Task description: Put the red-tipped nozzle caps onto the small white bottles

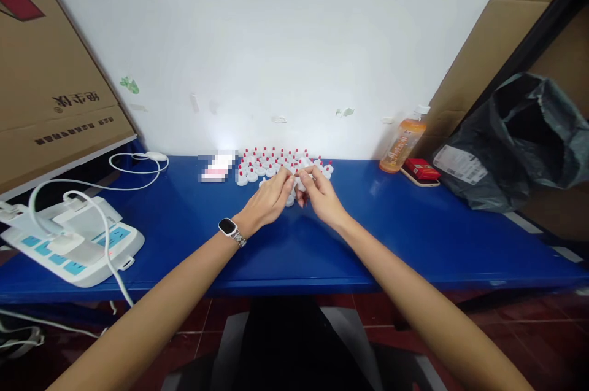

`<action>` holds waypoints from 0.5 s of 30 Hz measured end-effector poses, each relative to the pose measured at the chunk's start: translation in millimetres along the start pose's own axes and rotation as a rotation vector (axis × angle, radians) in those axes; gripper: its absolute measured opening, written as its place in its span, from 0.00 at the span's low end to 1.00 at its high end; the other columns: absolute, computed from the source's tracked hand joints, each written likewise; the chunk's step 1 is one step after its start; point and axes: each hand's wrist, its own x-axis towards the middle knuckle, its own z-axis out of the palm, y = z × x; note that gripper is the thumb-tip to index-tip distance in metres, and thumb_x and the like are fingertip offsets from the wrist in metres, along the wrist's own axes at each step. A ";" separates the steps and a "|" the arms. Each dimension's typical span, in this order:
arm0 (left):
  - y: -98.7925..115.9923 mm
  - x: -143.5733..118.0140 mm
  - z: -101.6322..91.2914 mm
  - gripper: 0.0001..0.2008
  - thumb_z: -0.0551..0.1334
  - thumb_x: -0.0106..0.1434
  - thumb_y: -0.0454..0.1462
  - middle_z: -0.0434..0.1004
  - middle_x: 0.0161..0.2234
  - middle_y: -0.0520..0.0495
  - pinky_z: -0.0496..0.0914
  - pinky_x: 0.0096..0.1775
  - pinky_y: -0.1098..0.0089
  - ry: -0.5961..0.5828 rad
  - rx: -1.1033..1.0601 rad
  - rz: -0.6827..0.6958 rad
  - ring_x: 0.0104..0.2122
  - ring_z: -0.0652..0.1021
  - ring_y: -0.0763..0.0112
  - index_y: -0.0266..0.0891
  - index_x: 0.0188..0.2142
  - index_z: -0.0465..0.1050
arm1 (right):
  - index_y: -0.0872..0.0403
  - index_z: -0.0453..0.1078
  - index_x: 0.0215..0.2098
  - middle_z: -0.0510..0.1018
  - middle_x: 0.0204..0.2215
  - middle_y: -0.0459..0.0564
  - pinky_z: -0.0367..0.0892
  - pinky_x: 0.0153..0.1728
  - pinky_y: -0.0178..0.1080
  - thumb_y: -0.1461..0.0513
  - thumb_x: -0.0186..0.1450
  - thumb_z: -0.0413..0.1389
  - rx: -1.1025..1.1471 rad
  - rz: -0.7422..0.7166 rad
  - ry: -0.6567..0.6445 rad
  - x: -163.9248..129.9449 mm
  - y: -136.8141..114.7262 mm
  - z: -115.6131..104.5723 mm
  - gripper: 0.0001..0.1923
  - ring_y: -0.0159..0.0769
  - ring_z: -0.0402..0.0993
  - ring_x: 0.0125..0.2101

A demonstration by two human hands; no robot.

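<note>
My left hand (272,196), with a watch (227,227) on its wrist, is closed in a pinch, its fingertips close to those of my right hand. My right hand (322,194) has its fingers curled round a white bottle cap (304,183), partly hidden by the fingers. What the left fingertips pinch is too small to make out. Behind both hands stand several white caps with red tips (261,170), upright in rough rows near the wall. Another white cap (289,200) sits just below the fingertips.
A blue table (285,256) runs along the white wall. Left are a power strip (78,250) and white cables (105,185). An orange drink bottle (402,142), a small red box (420,169) on a phone-like object, and a grey plastic bag (497,151) stand right. Cardboard flanks both sides.
</note>
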 end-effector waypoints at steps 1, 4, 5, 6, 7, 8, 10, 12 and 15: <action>-1.1 -0.8 -1.8 0.15 0.44 0.77 0.46 0.74 0.35 0.47 0.67 0.41 0.64 -0.024 0.044 0.028 0.35 0.75 0.65 0.42 0.40 0.61 | 0.49 0.60 0.39 0.68 0.19 0.37 0.61 0.23 0.34 0.39 0.67 0.54 0.068 0.038 -0.014 0.6 1.6 0.9 0.23 0.29 0.66 0.19; -7.5 -1.5 -6.7 0.16 0.42 0.77 0.46 0.72 0.36 0.45 0.67 0.43 0.62 -0.049 0.174 0.098 0.36 0.73 0.63 0.42 0.39 0.61 | 0.49 0.59 0.37 0.66 0.19 0.36 0.58 0.21 0.33 0.39 0.64 0.58 0.233 0.149 -0.058 -0.2 0.7 2.7 0.24 0.28 0.62 0.18; -9.7 -1.5 -8.5 0.17 0.42 0.77 0.46 0.71 0.38 0.44 0.67 0.43 0.62 -0.048 0.205 0.123 0.37 0.73 0.63 0.42 0.40 0.61 | 0.49 0.59 0.36 0.65 0.19 0.36 0.56 0.21 0.33 0.40 0.64 0.59 0.275 0.194 -0.085 -1.0 -1.3 2.6 0.24 0.27 0.60 0.18; -11.5 -1.5 -10.4 0.17 0.42 0.77 0.46 0.70 0.39 0.43 0.67 0.43 0.62 -0.053 0.231 0.151 0.37 0.72 0.63 0.42 0.40 0.61 | 0.49 0.59 0.35 0.64 0.18 0.36 0.54 0.20 0.32 0.41 0.64 0.59 0.309 0.246 -0.126 -1.9 -3.7 2.2 0.24 0.26 0.58 0.17; -12.8 -1.7 -12.1 0.16 0.42 0.77 0.46 0.69 0.41 0.42 0.67 0.43 0.62 -0.067 0.252 0.178 0.38 0.72 0.63 0.41 0.41 0.62 | 0.50 0.59 0.35 0.63 0.18 0.36 0.52 0.20 0.32 0.42 0.65 0.60 0.335 0.301 -0.177 -2.9 -6.3 1.6 0.23 0.26 0.55 0.17; -13.4 -1.9 -13.5 0.16 0.42 0.77 0.46 0.69 0.42 0.42 0.67 0.43 0.63 -0.086 0.270 0.202 0.38 0.72 0.62 0.41 0.41 0.62 | 0.50 0.60 0.36 0.62 0.18 0.36 0.50 0.20 0.32 0.43 0.65 0.60 0.353 0.349 -0.229 -3.8 -8.7 0.9 0.23 0.25 0.53 0.17; -13.1 -2.2 -14.6 0.17 0.43 0.77 0.46 0.68 0.41 0.42 0.66 0.41 0.63 -0.120 0.285 0.233 0.36 0.71 0.63 0.41 0.40 0.63 | 0.50 0.60 0.36 0.61 0.18 0.36 0.49 0.20 0.32 0.43 0.65 0.60 0.358 0.387 -0.292 -5.4 -11.8 -0.1 0.22 0.25 0.52 0.17; -11.9 -1.9 -13.4 0.18 0.43 0.76 0.47 0.67 0.38 0.44 0.65 0.39 0.64 -0.115 0.240 0.241 0.34 0.70 0.64 0.41 0.36 0.62 | 0.50 0.59 0.36 0.63 0.19 0.37 0.53 0.22 0.32 0.43 0.64 0.60 0.304 0.321 -0.280 -6.3 -12.1 -0.9 0.23 0.26 0.56 0.18; -11.7 1.1 -12.3 0.21 0.42 0.77 0.50 0.65 0.32 0.47 0.65 0.37 0.65 0.037 0.045 0.148 0.31 0.67 0.67 0.42 0.32 0.59 | 0.48 0.59 0.39 0.67 0.22 0.38 0.61 0.26 0.35 0.41 0.64 0.59 0.062 0.089 -0.132 -5.0 -8.0 -5.3 0.23 0.30 0.64 0.22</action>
